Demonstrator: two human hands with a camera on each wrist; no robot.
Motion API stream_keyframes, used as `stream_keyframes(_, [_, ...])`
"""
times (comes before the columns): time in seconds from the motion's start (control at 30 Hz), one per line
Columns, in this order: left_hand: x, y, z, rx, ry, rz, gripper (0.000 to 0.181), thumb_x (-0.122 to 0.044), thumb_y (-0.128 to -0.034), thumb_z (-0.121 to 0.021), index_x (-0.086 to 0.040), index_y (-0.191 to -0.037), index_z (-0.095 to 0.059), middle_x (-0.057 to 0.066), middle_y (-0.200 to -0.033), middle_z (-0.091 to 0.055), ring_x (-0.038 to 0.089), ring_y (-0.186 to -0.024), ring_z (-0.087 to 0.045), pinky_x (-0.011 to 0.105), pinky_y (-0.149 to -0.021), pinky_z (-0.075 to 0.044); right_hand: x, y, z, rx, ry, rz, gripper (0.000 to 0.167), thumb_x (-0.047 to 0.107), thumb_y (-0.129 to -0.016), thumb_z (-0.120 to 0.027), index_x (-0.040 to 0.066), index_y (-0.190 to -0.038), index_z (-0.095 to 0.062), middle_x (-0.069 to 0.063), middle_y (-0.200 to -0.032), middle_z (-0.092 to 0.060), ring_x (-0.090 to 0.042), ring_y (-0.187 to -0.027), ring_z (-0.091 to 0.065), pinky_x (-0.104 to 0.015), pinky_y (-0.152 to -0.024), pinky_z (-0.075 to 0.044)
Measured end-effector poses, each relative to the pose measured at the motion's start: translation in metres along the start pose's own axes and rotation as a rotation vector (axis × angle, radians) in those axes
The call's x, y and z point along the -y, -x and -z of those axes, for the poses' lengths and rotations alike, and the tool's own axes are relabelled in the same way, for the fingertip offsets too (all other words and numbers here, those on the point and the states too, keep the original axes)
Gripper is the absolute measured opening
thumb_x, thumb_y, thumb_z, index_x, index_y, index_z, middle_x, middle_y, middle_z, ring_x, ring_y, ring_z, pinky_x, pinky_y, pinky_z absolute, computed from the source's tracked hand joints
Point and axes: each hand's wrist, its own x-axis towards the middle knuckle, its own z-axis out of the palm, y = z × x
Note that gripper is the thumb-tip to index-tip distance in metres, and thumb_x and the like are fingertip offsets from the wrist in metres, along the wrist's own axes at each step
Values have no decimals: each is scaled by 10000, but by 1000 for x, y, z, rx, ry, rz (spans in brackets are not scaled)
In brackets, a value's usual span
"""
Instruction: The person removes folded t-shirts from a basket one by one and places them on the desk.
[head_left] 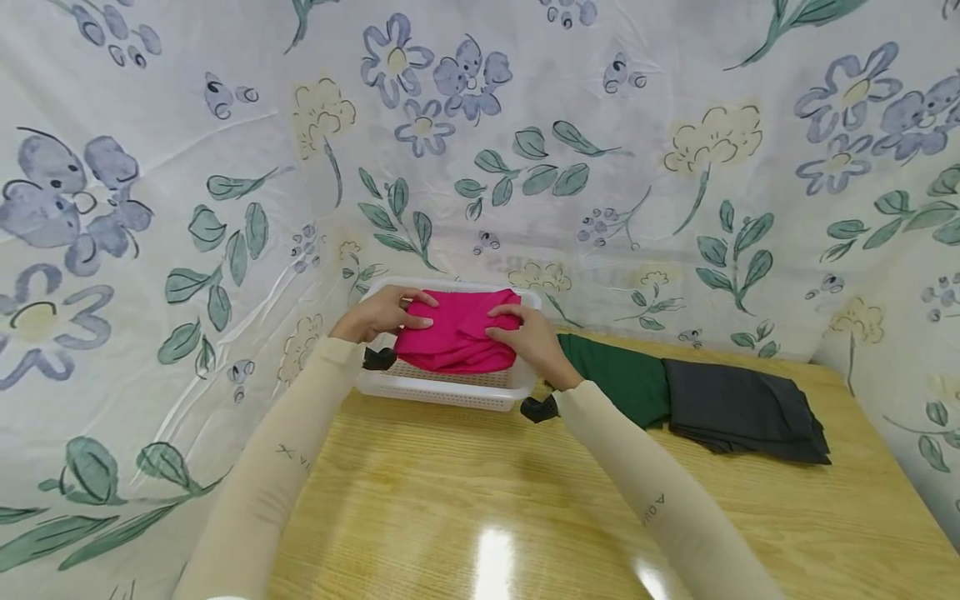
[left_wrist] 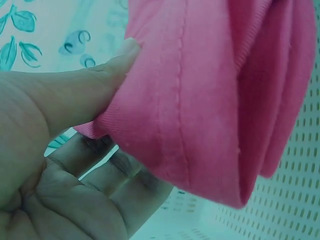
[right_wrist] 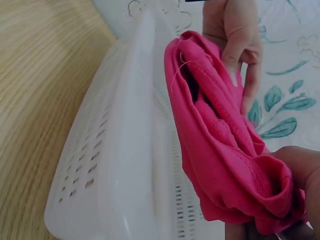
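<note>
A folded pink cloth (head_left: pixel 457 333) is held over a white perforated plastic basket (head_left: pixel 450 395). On its left edge my left hand (head_left: pixel 386 313) pinches it, thumb on top and fingers beneath, as the left wrist view shows. My right hand (head_left: pixel 531 340) grips the opposite end; in the right wrist view its thumb lies on one face of the cloth (right_wrist: pixel 225 150) and its fingers go behind. Folded layers and a loose thread show along the near side. Basket floor is visible below the cloth, so the two look apart there.
A folded dark green cloth (head_left: pixel 618 379) lies on the wooden table (head_left: pixel 435 483) right of the basket. Beside it is a folded dark grey cloth (head_left: pixel 742 408). A flower-patterned sheet (head_left: pixel 525 167) hangs behind the table and along its left side.
</note>
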Motion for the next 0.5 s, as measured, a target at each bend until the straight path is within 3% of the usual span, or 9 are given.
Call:
stream_keyframes(0.13, [-3, 0, -1, 6, 43, -3, 455, -40, -955, -732, 0, -1387, -597, 198, -1313, -573, 173, -863, -627, 268, -722, -578, 1, 3, 8, -2, -2, -15, 278, 328, -946, -773, 262, -1212, -729, -40, -932, -606, -120, -539, -334, -278, -547, -343])
stream_keyframes(0.2, [-6, 1, -3, 0, 65, -3, 449, -31, -950, -735, -8, -1379, -605, 192, -1298, -582, 177, -868, -631, 277, -719, -585, 2, 5, 12, -4, -4, -14, 279, 335, -950, -768, 266, -1217, -728, -40, -1048, -641, -132, -577, -411, -271, -550, -367])
stream_keyframes(0.33, [-11, 4, -7, -21, 81, -11, 440, -26, -938, -748, -23, -1362, -625, 184, -1260, -606, 186, -871, -632, 292, -720, -593, 2, 8, 19, -8, -7, 6, 274, 334, -955, -764, 263, -1218, -733, -13, -1320, -618, -158, -889, -575, -283, -626, -447])
stream_keyframes(0.43, [-14, 5, -11, -34, 82, -26, 432, -31, -931, -759, -28, -1346, -639, 180, -1232, -619, 192, -866, -629, 293, -715, -593, 0, 11, 24, -11, -17, 14, 275, 328, -953, -767, 260, -1218, -737, 2, -1395, -584, -186, -1108, -551, -304, -689, -474])
stream_keyframes(0.5, [-16, 5, -14, -31, 82, -39, 428, -37, -933, -758, -25, -1345, -639, 179, -1217, -623, 192, -865, -635, 296, -716, -593, -2, 13, 28, -9, -34, 10, 282, 320, -952, -769, 261, -1225, -734, -6, -1385, -594, -214, -1147, -546, -307, -711, -491])
